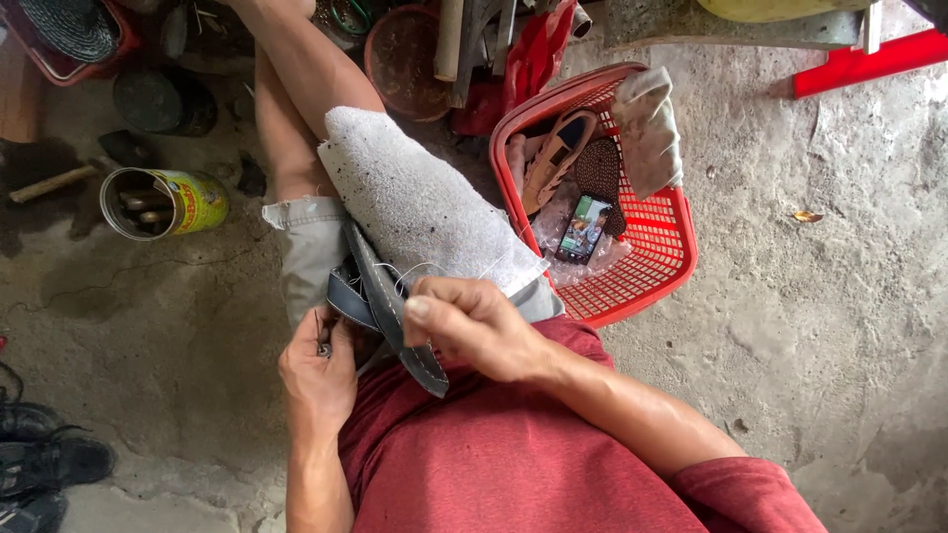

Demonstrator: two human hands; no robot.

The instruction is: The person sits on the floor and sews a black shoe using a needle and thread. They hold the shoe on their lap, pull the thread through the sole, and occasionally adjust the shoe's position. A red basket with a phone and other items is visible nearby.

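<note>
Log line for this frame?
left hand: grips thin tool | right hand: pinches thread | grey strap: between hands, on lap | red basket: beside knee

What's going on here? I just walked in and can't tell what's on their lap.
A person in a red shirt sits on a concrete floor with a white towel over one thigh. The right hand pinches a pale thread against a grey shoe sole lying across the lap, while the left hand grips a thin metal tool beside it. A red basket at their right holds a sandal, a phone and a cloth; a tin can lies at their left.
</note>
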